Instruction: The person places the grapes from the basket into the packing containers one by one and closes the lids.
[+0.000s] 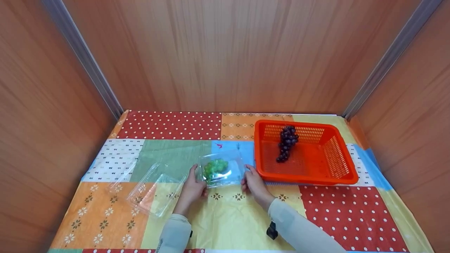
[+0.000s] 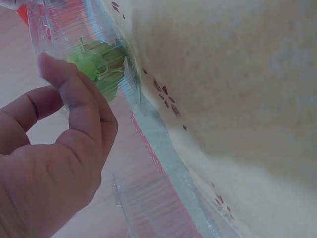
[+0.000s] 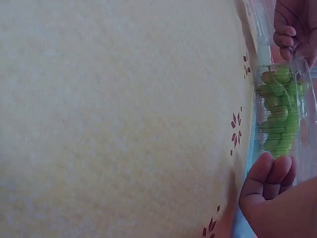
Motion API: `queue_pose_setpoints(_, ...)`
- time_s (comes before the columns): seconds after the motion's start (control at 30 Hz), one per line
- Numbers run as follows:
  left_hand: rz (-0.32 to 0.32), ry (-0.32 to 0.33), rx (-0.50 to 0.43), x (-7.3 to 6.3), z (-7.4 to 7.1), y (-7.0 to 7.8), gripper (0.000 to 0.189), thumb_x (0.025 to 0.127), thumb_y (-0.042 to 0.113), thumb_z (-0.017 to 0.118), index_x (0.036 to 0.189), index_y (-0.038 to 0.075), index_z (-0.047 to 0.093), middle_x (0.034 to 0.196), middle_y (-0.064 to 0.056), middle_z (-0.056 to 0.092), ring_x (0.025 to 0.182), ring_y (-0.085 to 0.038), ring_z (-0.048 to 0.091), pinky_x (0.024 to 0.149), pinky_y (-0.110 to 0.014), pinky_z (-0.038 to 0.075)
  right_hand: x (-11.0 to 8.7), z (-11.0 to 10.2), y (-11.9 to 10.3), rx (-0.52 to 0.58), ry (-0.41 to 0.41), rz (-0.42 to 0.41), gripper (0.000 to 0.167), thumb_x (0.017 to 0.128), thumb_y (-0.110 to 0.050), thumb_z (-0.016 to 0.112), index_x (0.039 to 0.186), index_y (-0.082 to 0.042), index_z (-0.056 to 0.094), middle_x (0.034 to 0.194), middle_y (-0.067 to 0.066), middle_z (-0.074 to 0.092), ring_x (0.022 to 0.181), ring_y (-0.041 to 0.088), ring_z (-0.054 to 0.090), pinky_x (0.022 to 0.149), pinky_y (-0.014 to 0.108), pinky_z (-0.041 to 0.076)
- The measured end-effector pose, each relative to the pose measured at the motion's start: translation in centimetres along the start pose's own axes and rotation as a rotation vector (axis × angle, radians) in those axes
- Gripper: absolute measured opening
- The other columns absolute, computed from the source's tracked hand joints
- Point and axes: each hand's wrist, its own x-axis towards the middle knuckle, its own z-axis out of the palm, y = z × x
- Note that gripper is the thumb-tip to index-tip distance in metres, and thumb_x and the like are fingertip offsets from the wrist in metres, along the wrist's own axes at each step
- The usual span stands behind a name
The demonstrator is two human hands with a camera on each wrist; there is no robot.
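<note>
A transparent plastic box (image 1: 235,161) sits low over the middle of the patterned cloth. Inside it lies a bunch of green grapes (image 1: 215,169), toward the box's left side in the head view. My left hand (image 1: 192,187) holds the box by its left side, and the right hand (image 1: 256,182) grips the opposite side. Ribbed walls of the box show around the grapes (image 3: 280,109) in the right wrist view. Curled fingers (image 2: 81,101) of the left hand appear beside the box in the left wrist view. The fingers' undersides are partly hidden.
An orange perforated basket (image 1: 306,178) stands to the right, with a bunch of dark purple grapes (image 1: 287,142) in it. Another transparent plastic container (image 1: 154,196) lies left of the left hand. Wood-grain panels (image 1: 225,56) enclose the table's back and sides.
</note>
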Motion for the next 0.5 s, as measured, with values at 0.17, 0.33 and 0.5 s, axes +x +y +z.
queue_pose_setpoints(0.17,0.001,0.036,-0.001,0.07,0.04,-0.22,0.080,0.092,-0.003,0.050,0.160,0.014,0.012,0.072,-0.009,0.059,0.060,-0.023,0.061,0.059,-0.039,0.054,0.04,-0.32,0.12,0.012,-0.016,-0.021,0.052,0.101,-0.009,0.037,0.153,-0.012,0.034,0.077,0.007,0.056,0.060,0.018,0.053,0.062,0.033,0.051)
queue_pose_setpoints(0.33,0.002,0.029,0.006,-0.10,0.15,-0.54,0.080,0.093,0.000,0.050,0.161,0.014,0.009,0.074,-0.013,0.062,0.061,-0.024,0.061,0.061,-0.037,0.054,0.11,-0.49,0.29,0.058,-0.021,-0.029,0.053,0.099,-0.005,0.039,0.152,-0.009,0.034,0.076,0.007,0.056,0.060,0.018,0.054,0.065,0.034,0.052)
queue_pose_setpoints(0.5,0.003,0.025,0.012,-0.09,0.22,-0.57,0.080,0.093,0.001,0.050,0.161,0.014,0.008,0.074,-0.012,0.061,0.062,-0.025,0.061,0.062,-0.037,0.053,0.21,-0.50,0.19,0.071,-0.020,-0.030,0.052,0.099,-0.003,0.039,0.150,-0.008,0.033,0.075,0.008,0.057,0.061,0.018,0.055,0.066,0.034,0.053)
